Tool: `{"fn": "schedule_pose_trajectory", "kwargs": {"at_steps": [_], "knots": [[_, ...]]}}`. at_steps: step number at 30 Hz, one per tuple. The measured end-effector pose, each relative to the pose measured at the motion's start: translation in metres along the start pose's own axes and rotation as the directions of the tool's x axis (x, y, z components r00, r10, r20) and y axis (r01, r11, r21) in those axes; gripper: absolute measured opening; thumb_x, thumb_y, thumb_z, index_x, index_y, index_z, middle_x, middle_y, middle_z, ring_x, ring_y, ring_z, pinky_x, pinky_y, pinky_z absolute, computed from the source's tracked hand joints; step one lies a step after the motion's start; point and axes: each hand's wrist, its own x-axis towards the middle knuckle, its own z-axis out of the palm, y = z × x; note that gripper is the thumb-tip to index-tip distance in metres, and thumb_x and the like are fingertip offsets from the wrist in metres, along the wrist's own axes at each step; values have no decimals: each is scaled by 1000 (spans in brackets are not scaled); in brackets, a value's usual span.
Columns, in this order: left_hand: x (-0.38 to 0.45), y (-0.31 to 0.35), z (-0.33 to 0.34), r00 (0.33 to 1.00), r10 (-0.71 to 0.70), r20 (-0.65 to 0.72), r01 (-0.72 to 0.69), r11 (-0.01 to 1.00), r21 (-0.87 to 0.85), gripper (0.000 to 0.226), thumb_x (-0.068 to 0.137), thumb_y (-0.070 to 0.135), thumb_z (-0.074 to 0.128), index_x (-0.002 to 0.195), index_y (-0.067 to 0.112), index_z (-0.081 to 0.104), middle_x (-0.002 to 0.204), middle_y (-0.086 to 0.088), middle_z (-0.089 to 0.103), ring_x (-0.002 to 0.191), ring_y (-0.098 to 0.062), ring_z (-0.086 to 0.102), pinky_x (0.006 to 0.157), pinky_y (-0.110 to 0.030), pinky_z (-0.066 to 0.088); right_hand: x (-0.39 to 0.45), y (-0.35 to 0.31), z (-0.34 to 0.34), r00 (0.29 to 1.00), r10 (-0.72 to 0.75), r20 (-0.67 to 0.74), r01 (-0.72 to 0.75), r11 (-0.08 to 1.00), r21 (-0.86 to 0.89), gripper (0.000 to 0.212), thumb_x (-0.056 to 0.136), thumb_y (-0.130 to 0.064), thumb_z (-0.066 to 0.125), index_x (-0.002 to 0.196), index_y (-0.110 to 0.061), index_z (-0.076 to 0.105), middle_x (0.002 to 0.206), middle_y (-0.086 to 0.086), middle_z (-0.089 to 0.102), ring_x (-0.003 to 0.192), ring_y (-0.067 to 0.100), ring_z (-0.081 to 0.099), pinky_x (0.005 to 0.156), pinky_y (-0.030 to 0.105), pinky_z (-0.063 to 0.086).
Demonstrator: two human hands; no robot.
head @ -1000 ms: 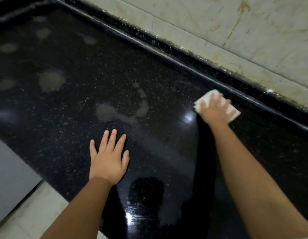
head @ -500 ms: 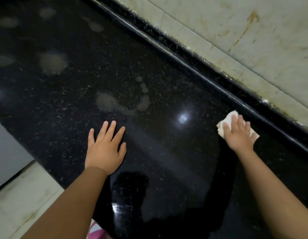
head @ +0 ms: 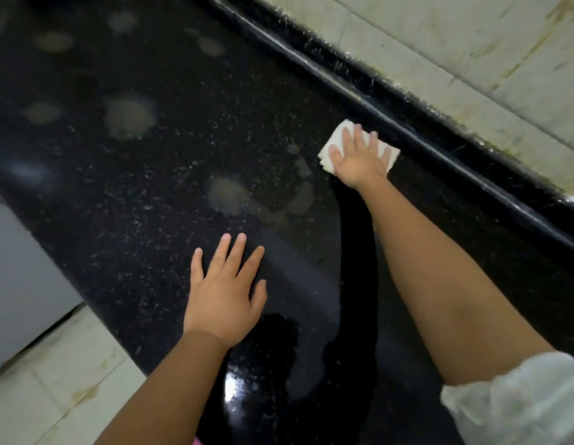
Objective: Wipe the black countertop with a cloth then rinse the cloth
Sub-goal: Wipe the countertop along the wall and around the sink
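Observation:
The black speckled countertop [head: 157, 200] fills most of the view, with several dull pale smudges on its left and middle parts. A folded white cloth [head: 335, 141] lies flat near the raised back ledge. My right hand [head: 359, 159] presses on the cloth with straight, spread fingers, covering most of it. My left hand [head: 226, 293] rests flat on the counter near the front edge, fingers spread, holding nothing. The strip between my arms looks wet and shiny.
A raised black ledge [head: 407, 130] runs diagonally along the back, below a stained pale tiled wall [head: 472, 53]. The counter's front edge drops to a pale tiled floor [head: 54, 387] at lower left, beside a grey-white cabinet or appliance [head: 19, 284].
My right hand has slid the cloth along the back ledge, first to the right and then back to the left. My left hand has stayed flat on the counter.

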Motion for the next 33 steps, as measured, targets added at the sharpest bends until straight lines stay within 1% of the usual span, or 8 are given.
{"fn": "schedule_pose_trajectory", "kwargs": {"at_steps": [6, 12, 17, 21, 23, 27, 30, 33], "knots": [[-1, -1, 0, 1000, 3, 10, -3, 1000, 7, 51, 82, 37, 32, 116, 14, 63, 124, -14, 60, 117, -33, 54, 90, -60, 36, -85, 16, 26, 962, -269, 39, 272, 953, -136, 56, 98, -44, 23, 149, -27, 6, 158, -9, -3, 145, 20, -6, 115, 44, 0], [-2, 0, 1, 1000, 3, -1, -3, 1000, 18, 51, 81, 37, 32, 114, 14, 64, 121, -13, 61, 115, -32, 56, 89, -58, 39, -113, 117, 8, 992, 114, -59, -120, 987, -110, 57, 98, -44, 25, 149, -27, 8, 158, -6, 1, 145, 20, 0, 115, 44, 4], [1, -1, 3, 999, 9, -48, -10, 1000, -9, 50, 81, 36, 34, 114, 13, 64, 121, -14, 61, 115, -33, 55, 91, -57, 35, -87, 96, 5, 940, 338, -41, -334, 940, 72, 57, 98, -45, 19, 149, -25, 3, 158, -4, -6, 145, 24, -9, 115, 48, -4], [-1, 1, 1, 1000, -5, -5, 5, 997, -82, 55, 83, 39, 29, 121, 14, 59, 130, -14, 54, 124, -33, 46, 98, -57, 28, -111, 41, 25, 994, 105, 5, -105, 994, 1, 58, 98, -46, 17, 149, -25, 0, 158, -4, -9, 144, 26, -11, 114, 49, -4], [-1, 3, -3, 1000, -25, 16, 27, 991, -134, 68, 81, 46, 14, 133, 19, 47, 144, -9, 38, 137, -27, 28, 108, -53, 13, -144, 19, 46, 998, -53, 27, 55, 997, -60, 61, 95, -51, 9, 149, -25, 1, 158, -4, -8, 145, 25, -9, 114, 49, -3], [-3, 4, -8, 995, -47, 86, 59, 988, -141, 88, 66, 53, -11, 145, 28, 20, 155, 1, 8, 143, -16, -3, 113, -43, -7, -231, 24, 86, 956, -294, -9, 289, 944, -161, 59, 94, -51, 7, 135, -23, 39, 145, 0, 42, 138, 27, 27, 107, 45, 13], [-5, 5, -14, 988, -50, 143, 64, 994, -93, 82, 71, 53, -13, 146, 30, 11, 156, 3, 0, 142, -15, -9, 113, -43, -9, -282, 59, 98, 935, -352, 55, 356, 920, -163, 56, 95, -54, 8, 136, -27, 35, 156, -9, 13, 145, 19, -1, 110, 41, 6], [-6, 7, -17, 982, -66, 177, 79, 995, -65, 54, 95, 45, 14, 146, 29, 7, 156, 2, -2, 142, -16, -11, 113, -44, -7, -289, 78, 90, 948, -312, 68, 318, 936, -149, 54, 94, -57, 8, 138, -32, 26, 157, -13, 0, 145, 13, -6, 112, 36, 4]]}}
